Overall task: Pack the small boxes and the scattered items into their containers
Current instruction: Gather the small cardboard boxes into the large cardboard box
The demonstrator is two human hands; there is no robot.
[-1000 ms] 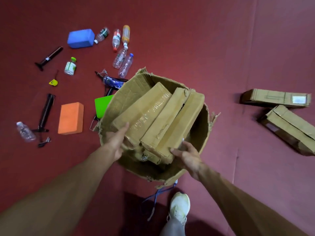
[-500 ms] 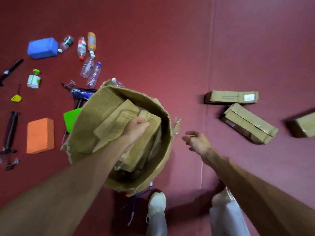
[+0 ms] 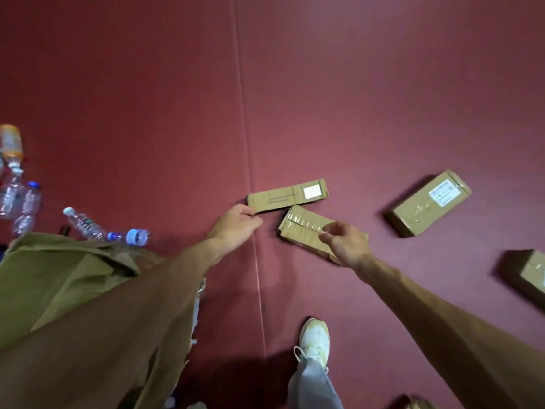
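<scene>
I count four small boxes on the dark red floor mat [image 3: 383, 98]. My left hand [image 3: 236, 222] pinches the near end of the slim brown cardboard box with a white label [image 3: 287, 196], thumb on its corner and fingers curled beneath. My right hand [image 3: 345, 243] hangs with its fingers loosely spread over the tape-wrapped brown cardboard box [image 3: 303, 227] just beside the first; I cannot tell if it touches. My two hands are apart. A third brown box with a printed label [image 3: 429, 203] lies well to the right, and a fourth brown box [image 3: 533, 274] is cut off at the edge. The one big torn brown cardboard carton [image 3: 59, 276] sits under my left arm. Beyond it lie at least five plastic bottles [image 3: 84, 224]. One white shoe [image 3: 314, 339] shows below.
</scene>
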